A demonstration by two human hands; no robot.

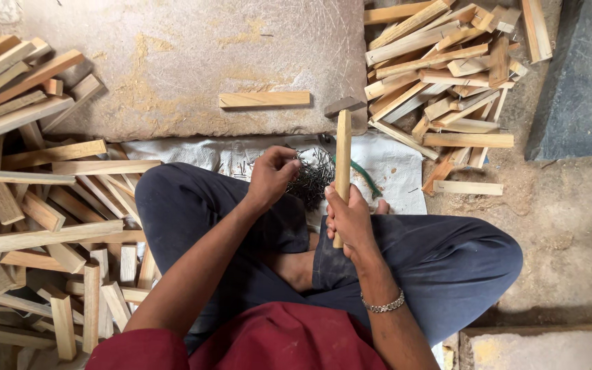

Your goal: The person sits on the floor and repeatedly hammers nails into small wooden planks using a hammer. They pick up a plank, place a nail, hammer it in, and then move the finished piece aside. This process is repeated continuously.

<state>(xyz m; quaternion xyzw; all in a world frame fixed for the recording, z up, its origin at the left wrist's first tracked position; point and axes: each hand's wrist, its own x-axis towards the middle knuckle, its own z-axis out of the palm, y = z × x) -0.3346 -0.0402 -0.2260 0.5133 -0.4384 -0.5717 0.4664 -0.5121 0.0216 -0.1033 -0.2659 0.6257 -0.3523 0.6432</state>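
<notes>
Two hands are working here: the right hand is gripping a wooden handle near its lower end, looking stiff and light, while the left hand is pinching into the small nail pile, centre, on the white sheet.

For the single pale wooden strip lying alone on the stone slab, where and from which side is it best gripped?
Grip the pale wooden strip near its middle from above, fingers across its narrow width. It lies flat and crosswise on the stone slab, apart from the piles, with both long edges exposed.
</notes>
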